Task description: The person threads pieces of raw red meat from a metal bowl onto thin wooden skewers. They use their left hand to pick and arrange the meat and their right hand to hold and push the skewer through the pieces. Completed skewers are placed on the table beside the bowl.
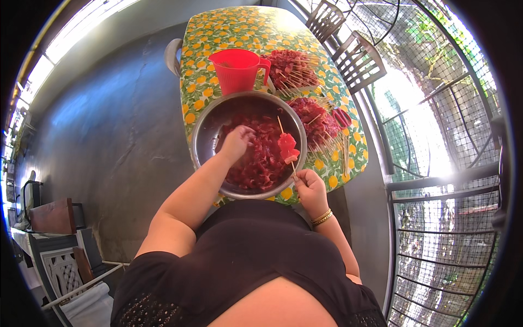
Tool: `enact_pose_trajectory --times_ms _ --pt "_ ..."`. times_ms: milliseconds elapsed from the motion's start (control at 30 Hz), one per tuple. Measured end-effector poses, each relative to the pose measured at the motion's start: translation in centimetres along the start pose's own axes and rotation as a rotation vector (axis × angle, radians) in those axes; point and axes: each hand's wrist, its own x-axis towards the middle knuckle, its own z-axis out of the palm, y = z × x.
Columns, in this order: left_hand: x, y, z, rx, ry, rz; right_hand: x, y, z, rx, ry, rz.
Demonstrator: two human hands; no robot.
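Observation:
A steel bowl point(196, 141) of raw meat pieces point(263, 157) stands at the near edge of the table. My left hand point(241, 141) is inside it, over the meat, fingers bent; whether they pinch a piece is unclear. Above the bowl's right rim, my right hand point(310, 184) grips the lower end of a bamboo skewer point(280, 124) threaded with red meat chunks point(288, 148). Right of the bowl lies a pile of skewered meat point(312, 118), sticks pointing outward. Another skewered pile point(290, 69) rests on a tray farther back.
Behind the bowl stands a red plastic pitcher point(237, 73). Red-handled scissors point(342, 118) lie beside the nearer pile, on the fruit-patterned tablecloth point(241, 30). Chairs point(359, 61) stand along the table's right side, and another chair point(173, 56) at its left. A metal window grille point(445, 180) is farther right.

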Motion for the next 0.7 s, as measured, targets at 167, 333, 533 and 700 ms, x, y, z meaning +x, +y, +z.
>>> enact_pose_trajectory --times_ms 167,333,533,700 --pt "0.6 0.6 0.4 0.591 0.177 0.332 -0.2 0.2 0.0 -0.03 0.022 -0.011" --pt "1.8 1.3 6.1 0.855 -0.063 0.399 0.4 0.2 -0.4 -0.058 0.059 -0.01" --pt "3.1 0.6 9.3 1.015 -0.011 0.103 0.0 0.6 -0.3 -0.111 0.041 -0.033" --pt "4.7 -0.2 5.7 0.655 -0.166 0.079 -0.9 1.0 -1.1 -0.042 0.066 -0.012"
